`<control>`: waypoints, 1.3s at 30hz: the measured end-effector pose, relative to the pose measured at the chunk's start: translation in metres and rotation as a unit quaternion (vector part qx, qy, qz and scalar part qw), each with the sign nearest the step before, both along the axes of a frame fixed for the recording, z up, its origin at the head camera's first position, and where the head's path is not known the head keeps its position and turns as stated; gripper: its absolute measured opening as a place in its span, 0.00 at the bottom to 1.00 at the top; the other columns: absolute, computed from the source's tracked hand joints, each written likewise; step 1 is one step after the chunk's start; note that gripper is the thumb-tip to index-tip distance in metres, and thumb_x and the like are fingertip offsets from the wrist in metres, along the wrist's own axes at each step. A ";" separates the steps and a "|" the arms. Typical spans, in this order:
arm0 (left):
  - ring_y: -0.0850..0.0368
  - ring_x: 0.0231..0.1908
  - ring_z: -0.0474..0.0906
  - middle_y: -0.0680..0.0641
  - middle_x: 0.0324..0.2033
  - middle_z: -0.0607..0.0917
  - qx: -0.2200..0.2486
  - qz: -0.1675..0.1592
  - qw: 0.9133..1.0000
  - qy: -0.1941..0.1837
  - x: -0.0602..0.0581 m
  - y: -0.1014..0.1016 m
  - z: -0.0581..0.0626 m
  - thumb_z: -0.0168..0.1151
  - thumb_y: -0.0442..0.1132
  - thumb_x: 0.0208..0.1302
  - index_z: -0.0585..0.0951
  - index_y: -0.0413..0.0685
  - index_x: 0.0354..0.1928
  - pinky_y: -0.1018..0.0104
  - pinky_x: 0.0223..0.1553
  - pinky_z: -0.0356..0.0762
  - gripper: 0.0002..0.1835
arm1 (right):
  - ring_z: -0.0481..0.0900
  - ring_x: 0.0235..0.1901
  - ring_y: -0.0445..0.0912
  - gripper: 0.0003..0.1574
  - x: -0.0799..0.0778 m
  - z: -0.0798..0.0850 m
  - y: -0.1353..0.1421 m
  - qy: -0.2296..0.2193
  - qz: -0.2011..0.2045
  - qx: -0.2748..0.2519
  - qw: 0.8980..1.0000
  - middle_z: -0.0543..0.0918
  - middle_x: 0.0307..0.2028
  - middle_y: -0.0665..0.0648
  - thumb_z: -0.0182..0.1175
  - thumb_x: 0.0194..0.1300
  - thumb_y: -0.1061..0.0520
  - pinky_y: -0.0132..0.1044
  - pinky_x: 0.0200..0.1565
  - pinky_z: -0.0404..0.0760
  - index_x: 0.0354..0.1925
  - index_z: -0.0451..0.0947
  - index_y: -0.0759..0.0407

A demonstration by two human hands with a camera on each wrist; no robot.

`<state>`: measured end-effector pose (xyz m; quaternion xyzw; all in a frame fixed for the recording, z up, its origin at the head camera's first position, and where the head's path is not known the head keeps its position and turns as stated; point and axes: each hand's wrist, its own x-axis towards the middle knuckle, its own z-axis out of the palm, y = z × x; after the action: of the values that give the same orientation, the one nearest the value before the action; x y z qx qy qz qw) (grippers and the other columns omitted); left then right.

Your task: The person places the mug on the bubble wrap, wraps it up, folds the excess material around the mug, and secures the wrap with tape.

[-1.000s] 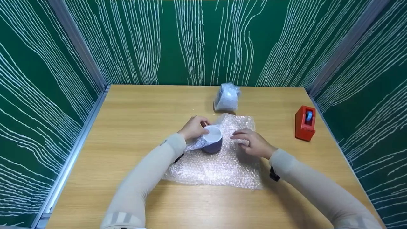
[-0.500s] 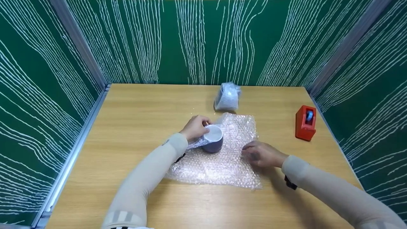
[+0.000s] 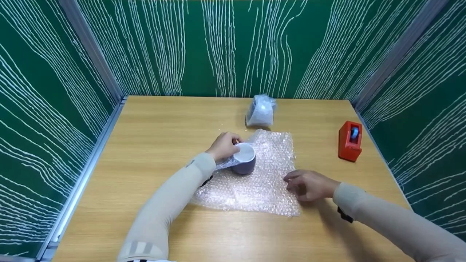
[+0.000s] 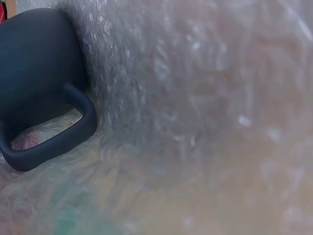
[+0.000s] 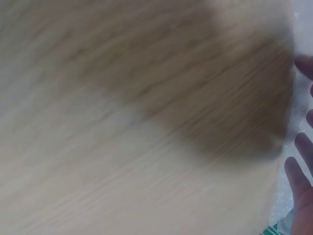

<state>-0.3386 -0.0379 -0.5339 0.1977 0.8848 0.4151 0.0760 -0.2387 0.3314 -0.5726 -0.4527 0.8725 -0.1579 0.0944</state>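
A dark mug point(image 3: 244, 168) with a pale interior stands upright on a sheet of bubble wrap point(image 3: 269, 189). My left hand point(image 3: 222, 146) holds a lifted part of the sheet against the mug's left side, its thumb at the rim. From the left wrist, the mug point(image 4: 39, 63) shows its handle point(image 4: 58, 144) beside the raised bubble wrap point(image 4: 195, 88); the hand itself is out of that view. At the sheet's right edge is my right hand point(image 3: 309, 185). Seen from the right wrist, its fingers point(image 5: 298, 178) are spread and loosely extended over the wrap's border, gripping nothing visible.
A bubble-wrapped bundle point(image 3: 260, 111) stands behind the sheet. Over at the right edge of the wooden table point(image 3: 153, 127) sits a red tape dispenser point(image 3: 350, 142). Green panels with white lines point(image 3: 189, 47) enclose the back and sides.
My right hand has moved from above the sheet, near the mug, rightward and toward me to the sheet's right edge. The left hand and the mug have stayed in place.
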 end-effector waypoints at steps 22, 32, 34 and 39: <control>0.59 0.33 0.72 0.54 0.28 0.79 0.000 0.003 1.000 0.006 -0.001 0.000 -0.002 0.64 0.26 0.57 0.91 0.40 0.44 0.68 0.37 0.68 0.14 | 0.91 0.54 0.60 0.15 0.001 0.001 -0.012 0.007 0.027 -0.107 0.994 0.93 0.52 0.62 0.72 0.66 0.68 0.58 0.57 0.89 0.50 0.92 0.60; 0.59 0.33 0.73 0.54 0.28 0.80 -0.001 0.005 1.000 0.005 -0.001 0.001 -0.004 0.64 0.25 0.59 0.91 0.41 0.44 0.68 0.38 0.70 0.13 | 0.92 0.48 0.51 0.12 -0.004 0.023 -0.023 -0.058 -0.073 -0.175 0.980 0.94 0.48 0.59 0.69 0.72 0.66 0.41 0.56 0.90 0.52 0.89 0.65; 0.58 0.33 0.73 0.55 0.28 0.79 -0.003 0.005 1.000 0.006 -0.001 0.001 -0.004 0.65 0.25 0.60 0.91 0.41 0.44 0.67 0.38 0.70 0.13 | 0.92 0.48 0.49 0.12 -0.005 0.029 -0.026 -0.067 -0.082 -0.188 0.976 0.94 0.48 0.59 0.69 0.73 0.66 0.37 0.56 0.89 0.53 0.88 0.64; 0.58 0.33 0.73 0.55 0.28 0.79 -0.001 0.004 1.000 0.009 -0.001 0.000 -0.005 0.65 0.26 0.60 0.91 0.41 0.44 0.67 0.38 0.70 0.13 | 0.90 0.48 0.44 0.10 -0.008 0.039 -0.036 -0.055 -0.086 -0.217 0.971 0.93 0.47 0.59 0.68 0.74 0.66 0.30 0.56 0.86 0.51 0.89 0.63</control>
<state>-0.3400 -0.0376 -0.5388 0.1976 0.8868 0.4125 0.0665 -0.2468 0.2957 -0.5341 -0.3766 0.8463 -0.3756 0.0283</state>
